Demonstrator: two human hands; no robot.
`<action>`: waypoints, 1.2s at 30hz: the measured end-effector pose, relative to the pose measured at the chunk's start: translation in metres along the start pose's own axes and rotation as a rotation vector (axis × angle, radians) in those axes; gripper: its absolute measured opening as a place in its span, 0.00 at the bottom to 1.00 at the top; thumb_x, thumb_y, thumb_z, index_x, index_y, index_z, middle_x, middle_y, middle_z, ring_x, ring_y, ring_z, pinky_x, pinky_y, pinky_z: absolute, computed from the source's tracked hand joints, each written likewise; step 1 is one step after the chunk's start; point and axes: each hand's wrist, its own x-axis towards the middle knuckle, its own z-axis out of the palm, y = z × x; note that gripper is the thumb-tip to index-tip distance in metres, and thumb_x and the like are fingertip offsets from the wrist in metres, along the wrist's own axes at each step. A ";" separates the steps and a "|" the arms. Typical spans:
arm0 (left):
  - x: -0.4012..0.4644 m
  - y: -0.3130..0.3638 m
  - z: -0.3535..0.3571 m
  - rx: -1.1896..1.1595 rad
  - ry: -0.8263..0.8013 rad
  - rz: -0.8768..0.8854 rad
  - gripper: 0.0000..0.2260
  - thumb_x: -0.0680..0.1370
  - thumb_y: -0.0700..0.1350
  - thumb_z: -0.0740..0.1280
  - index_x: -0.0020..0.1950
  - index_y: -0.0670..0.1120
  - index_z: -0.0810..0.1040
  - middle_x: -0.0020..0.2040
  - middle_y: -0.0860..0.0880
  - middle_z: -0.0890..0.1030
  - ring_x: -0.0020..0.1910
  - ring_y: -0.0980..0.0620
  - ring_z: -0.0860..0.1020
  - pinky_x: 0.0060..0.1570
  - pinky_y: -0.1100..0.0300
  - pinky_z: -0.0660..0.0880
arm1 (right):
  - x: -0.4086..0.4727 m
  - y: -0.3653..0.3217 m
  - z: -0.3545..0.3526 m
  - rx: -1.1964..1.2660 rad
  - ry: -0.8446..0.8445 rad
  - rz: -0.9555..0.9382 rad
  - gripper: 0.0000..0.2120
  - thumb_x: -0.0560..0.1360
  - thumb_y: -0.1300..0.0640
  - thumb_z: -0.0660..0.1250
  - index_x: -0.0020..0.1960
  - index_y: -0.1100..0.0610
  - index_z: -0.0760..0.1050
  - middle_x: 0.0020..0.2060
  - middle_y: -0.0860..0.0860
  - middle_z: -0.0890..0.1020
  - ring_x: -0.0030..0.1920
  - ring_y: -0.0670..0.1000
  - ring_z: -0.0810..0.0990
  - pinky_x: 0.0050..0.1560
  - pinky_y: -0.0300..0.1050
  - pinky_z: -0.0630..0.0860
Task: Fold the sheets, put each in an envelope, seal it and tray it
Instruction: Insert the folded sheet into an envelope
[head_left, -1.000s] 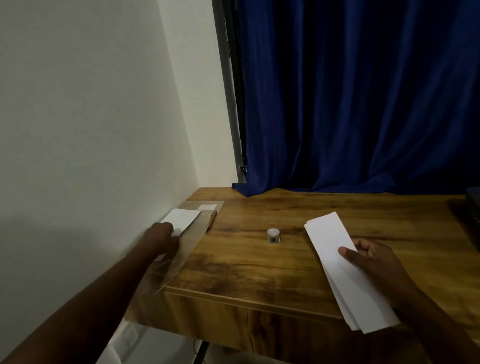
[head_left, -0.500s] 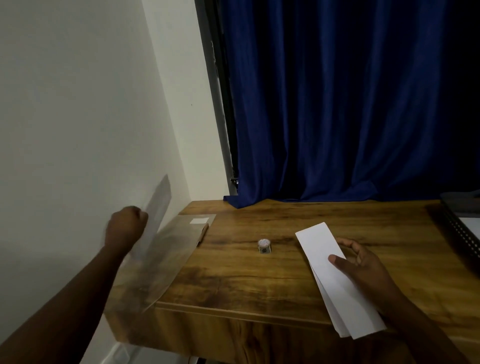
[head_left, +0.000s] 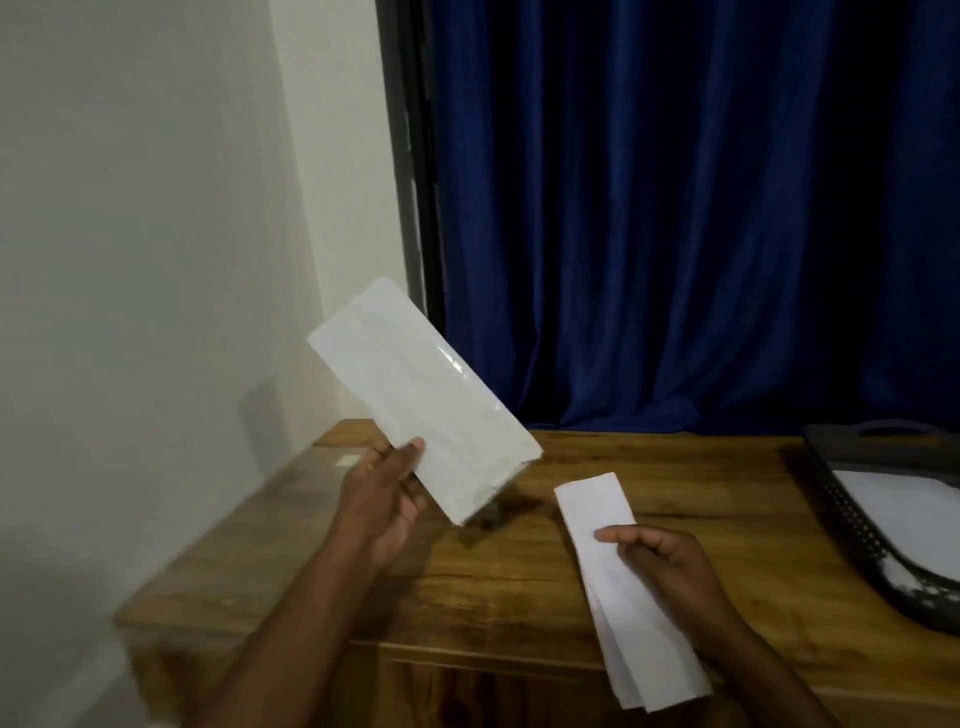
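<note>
Dim room, soft blur, faint wall shadow.

Two hands — the left hand (head_left: 383, 499) and the right hand (head_left: 662, 564). One envelope (head_left: 426, 396), held above the table's left edge. One folded sheet (head_left: 626, 597) near the front edge. One black tray (head_left: 852, 514) at the right edge — white paper (head_left: 893, 506) inside, count unclear. One table (head_left: 519, 582), one blue curtain (head_left: 675, 208).
</note>
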 end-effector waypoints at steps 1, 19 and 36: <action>-0.008 -0.021 0.014 -0.053 -0.031 -0.059 0.14 0.80 0.37 0.67 0.66 0.41 0.76 0.60 0.41 0.84 0.58 0.43 0.83 0.55 0.43 0.81 | -0.002 -0.005 -0.002 0.051 0.009 0.026 0.10 0.80 0.60 0.67 0.50 0.50 0.87 0.54 0.40 0.85 0.55 0.44 0.81 0.46 0.35 0.74; -0.098 -0.070 0.035 0.817 -0.454 -0.573 0.13 0.80 0.52 0.68 0.60 0.45 0.78 0.49 0.45 0.87 0.48 0.42 0.86 0.43 0.51 0.82 | -0.013 0.001 -0.023 0.248 -0.141 0.111 0.17 0.74 0.53 0.73 0.55 0.65 0.84 0.52 0.60 0.87 0.54 0.63 0.85 0.56 0.57 0.81; -0.043 -0.107 0.053 1.558 -0.780 0.817 0.52 0.62 0.75 0.74 0.79 0.54 0.60 0.73 0.61 0.64 0.68 0.69 0.55 0.69 0.72 0.34 | -0.013 -0.005 -0.020 0.120 -0.213 0.104 0.18 0.73 0.49 0.75 0.47 0.66 0.84 0.45 0.61 0.87 0.45 0.60 0.86 0.48 0.54 0.81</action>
